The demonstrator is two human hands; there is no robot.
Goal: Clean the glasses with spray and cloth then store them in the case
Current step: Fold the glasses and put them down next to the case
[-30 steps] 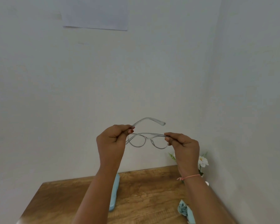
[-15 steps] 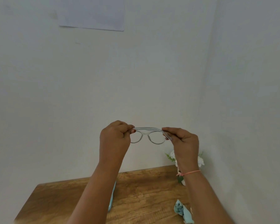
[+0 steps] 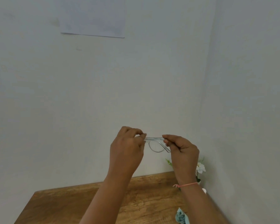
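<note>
Above the counter (image 3: 63, 206): clear-framed glasses (image 3: 153, 139) held up in the air in front of the pale wall, well clear of the wood.
Left hand (image 3: 128, 147): fingers curled, tips pinching the left end of the frame.
Right hand (image 3: 183, 151): fingers curled, thumb and forefinger pinching the right end; a thin pink band (image 3: 186, 185) circles the wrist.
Hidden on the glasses: only one lens ring shows plainly; the left part of the frame sits behind the left fingertips. One temple arm slants down toward the right hand.
Cloth (image 3: 181, 216): pale blue-green, crumpled, lying on the counter near its right edge, cut off by the bottom of the view.
Flowers (image 3: 200, 168): white blooms and green sprigs at the back right corner, mostly covered by the right wrist; what they stand in cannot be seen.
Small white thing (image 3: 204, 190): just beside the right forearm, too little showing to identify.
Paper sheet (image 3: 94, 16): stuck on the wall up top; no readable writing.
</note>
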